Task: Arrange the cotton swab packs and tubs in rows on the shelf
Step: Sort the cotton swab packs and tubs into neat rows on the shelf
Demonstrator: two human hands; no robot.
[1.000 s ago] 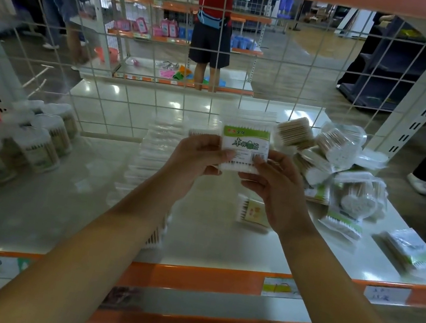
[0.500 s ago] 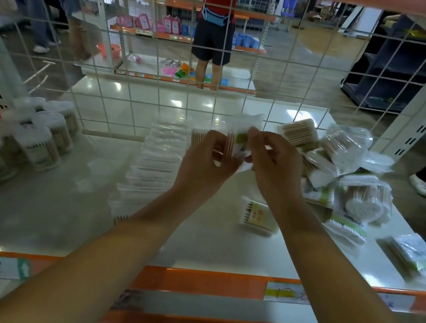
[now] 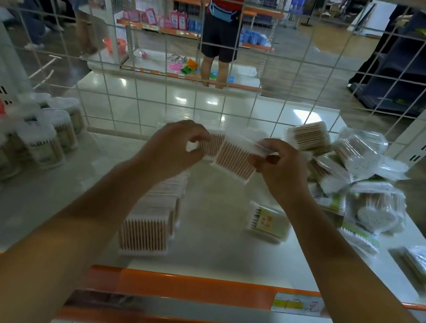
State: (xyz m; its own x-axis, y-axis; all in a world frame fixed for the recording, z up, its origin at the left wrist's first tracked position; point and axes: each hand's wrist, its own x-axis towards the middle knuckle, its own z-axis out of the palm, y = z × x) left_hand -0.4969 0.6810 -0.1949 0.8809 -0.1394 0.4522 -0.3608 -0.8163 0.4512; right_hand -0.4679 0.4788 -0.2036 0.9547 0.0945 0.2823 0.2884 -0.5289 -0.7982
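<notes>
We hold a flat cotton swab pack (image 3: 235,157) above the shelf (image 3: 220,247), left hand (image 3: 173,145) and right hand (image 3: 280,167) each pinching one end. Its slippery wrapper could slide free and knock the row of packs (image 3: 151,221) below askew. Motion blur obscures the fingers' exact placement.

Dim, soft focus; ceiling-light glare on shelf (image 3: 220,247); edges warped.
</notes>
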